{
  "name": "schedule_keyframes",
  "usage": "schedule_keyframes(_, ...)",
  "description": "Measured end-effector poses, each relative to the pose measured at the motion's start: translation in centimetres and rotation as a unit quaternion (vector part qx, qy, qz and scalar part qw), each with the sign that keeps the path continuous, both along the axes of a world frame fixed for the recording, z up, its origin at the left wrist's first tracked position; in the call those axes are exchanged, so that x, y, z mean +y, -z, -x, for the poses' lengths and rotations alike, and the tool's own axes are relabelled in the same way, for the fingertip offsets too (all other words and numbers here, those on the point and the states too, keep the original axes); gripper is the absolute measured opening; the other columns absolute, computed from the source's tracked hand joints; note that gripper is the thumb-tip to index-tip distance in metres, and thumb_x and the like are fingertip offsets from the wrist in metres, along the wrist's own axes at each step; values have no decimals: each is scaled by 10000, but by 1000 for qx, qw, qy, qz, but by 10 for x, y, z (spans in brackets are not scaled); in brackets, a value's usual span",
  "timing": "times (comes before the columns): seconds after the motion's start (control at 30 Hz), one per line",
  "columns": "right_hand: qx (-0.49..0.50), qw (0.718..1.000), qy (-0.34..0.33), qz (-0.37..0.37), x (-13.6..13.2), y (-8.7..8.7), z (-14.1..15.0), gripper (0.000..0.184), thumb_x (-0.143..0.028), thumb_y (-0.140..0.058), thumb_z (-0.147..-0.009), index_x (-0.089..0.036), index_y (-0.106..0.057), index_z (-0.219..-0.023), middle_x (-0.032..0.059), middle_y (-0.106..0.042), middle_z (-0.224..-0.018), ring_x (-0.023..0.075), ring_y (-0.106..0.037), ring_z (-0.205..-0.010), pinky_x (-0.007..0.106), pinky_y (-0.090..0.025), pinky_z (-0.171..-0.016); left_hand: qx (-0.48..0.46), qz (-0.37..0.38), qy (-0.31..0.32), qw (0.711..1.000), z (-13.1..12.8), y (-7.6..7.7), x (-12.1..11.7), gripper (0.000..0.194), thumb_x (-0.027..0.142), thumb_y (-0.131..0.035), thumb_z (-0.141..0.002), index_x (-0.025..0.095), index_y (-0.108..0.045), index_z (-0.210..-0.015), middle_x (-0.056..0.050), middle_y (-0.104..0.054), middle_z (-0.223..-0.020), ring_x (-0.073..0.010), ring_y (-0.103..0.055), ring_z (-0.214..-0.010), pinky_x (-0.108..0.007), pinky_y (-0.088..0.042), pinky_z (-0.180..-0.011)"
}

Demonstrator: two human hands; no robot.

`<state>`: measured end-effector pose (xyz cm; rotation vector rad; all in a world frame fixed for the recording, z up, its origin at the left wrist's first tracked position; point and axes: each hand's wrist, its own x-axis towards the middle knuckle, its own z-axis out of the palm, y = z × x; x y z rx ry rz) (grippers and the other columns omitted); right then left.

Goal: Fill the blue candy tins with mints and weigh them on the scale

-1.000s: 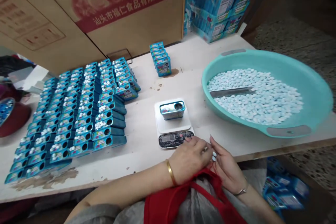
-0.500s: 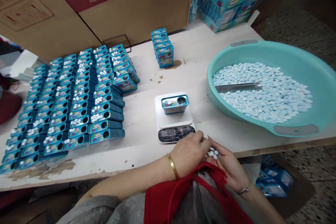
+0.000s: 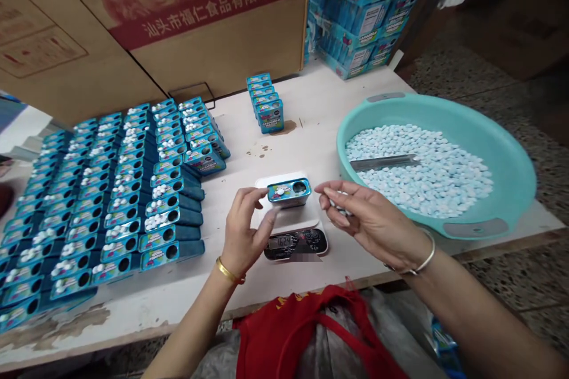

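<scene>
A blue candy tin (image 3: 288, 196) with a round hole in its top stands on a small white kitchen scale (image 3: 296, 222). One or two white candies lie on the tin's top. Beside the tin's left end is my left hand (image 3: 243, 228), thumb and fingers apart with nothing in them; whether a fingertip touches the tin I cannot tell. To the right of the tin, my right hand (image 3: 373, 222) is curled around several small white candies (image 3: 341, 208), partly hidden by the fingers. The scale's display (image 3: 281, 241) is lit but hard to read.
Rows of blue tins (image 3: 120, 189), many with candies on top, fill the table's left side. A few tins (image 3: 269, 112) stand at the back. On the right, a turquoise basin (image 3: 498, 154) holds candies and a metal scoop (image 3: 384, 161). Wrapped tins (image 3: 364, 18) and cardboard boxes (image 3: 200, 53) stand behind.
My hands have parted and risen from the table's front edge: the left to the tin's left end, the right, with candies, to its right. Fewer candies lie on the tin's top.
</scene>
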<state>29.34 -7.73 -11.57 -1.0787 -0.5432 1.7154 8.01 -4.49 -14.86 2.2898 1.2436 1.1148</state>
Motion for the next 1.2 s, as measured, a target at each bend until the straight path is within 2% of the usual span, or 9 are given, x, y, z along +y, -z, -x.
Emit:
schedule_keyframes(0.07,20,1000,16,2,8,-1,5,173,-278,-714,-751,-148,-675,-859,-7,-606,-724,25,-420,-498,149,-318,-434,46,23,-6,999,2,9,7,599,390,-687,-781,195,-438,-1289,-118,-552,-1168,-225,-541,-1012,-386,-458,-856)
schedule_keyframes(0.13,54,996,58,34,9,8,14,171,-284,-724,-738,-144,-668,-818,-7,-604,-711,35,-458,-518,139,-342,-433,73,55,-1,996,0,21,16,737,449,-718,-734,200,-387,-1344,-135,-535,-1259,-273,-511,-1123,-437,-409,-928)
schedule_keyframes(0.27,154,968,148,135,1,36,34,188,-329,-707,-756,-154,-639,-755,-9,-616,-648,58,-512,-504,141,-384,-408,69,77,59,993,-12,29,29,407,313,-627,-820,221,-527,-1204,-63,-646,-1077,-216,-583,-978,-362,-403,-853)
schedule_keyframes(0.37,235,936,211,158,1,44,44,173,-332,-618,-828,-172,-632,-762,-18,-637,-611,80,-536,-472,167,-403,-385,143,-73,96,982,-22,12,29,334,222,-587,-830,253,-583,-1162,-51,-657,-1038,-206,-567,-913,-368,-343,-829)
schedule_keyframes(0.47,286,908,252,175,8,40,48,241,-290,-477,-900,-152,-654,-810,9,-686,-652,103,-600,-514,196,-479,-447,214,-230,137,939,-24,-10,24,296,181,-542,-869,295,-621,-1131,-31,-676,-1040,-189,-563,-918,-373,-291,-863)
schedule_keyframes(0.63,333,886,254,199,16,33,52,214,-194,-467,-857,-128,-662,-798,30,-701,-643,114,-626,-531,199,-518,-513,229,-313,139,911,-14,-17,19,281,196,-515,-911,317,-637,-1134,-17,-690,-1027,-166,-565,-959,-338,-301,-871)
schedule_keyframes(0.77,326,885,245,223,17,29,55,235,-156,-447,-857,-137,-623,-703,12,-659,-550,98,-589,-474,180,-488,-455,213,-328,112,914,-9,-7,17,251,192,-581,-880,306,-666,-1086,-20,-693,-971,-167,-564,-942,-338,-310,-863)
schedule_keyframes(0.93,321,890,245,212,18,26,57,292,-166,-430,-882,-150,-596,-643,-32,-566,-438,65,-439,-340,158,-425,-377,185,-332,94,920,-7,1,15,250,169,-625,-848,296,-682,-1056,-33,-683,-934,-172,-563,-935,-337,-327,-850)
schedule_keyframes(1.2,293,903,227,215,16,34,58,272,-192,-442,-892,-127,-616,-693,-7,-618,-515,76,-517,-412,160,-380,-354,158,-315,76,933,-10,12,13,241,145,-640,-827,275,-682,-1025,-51,-658,-931,-180,-555,-925,-337,-359,-821)
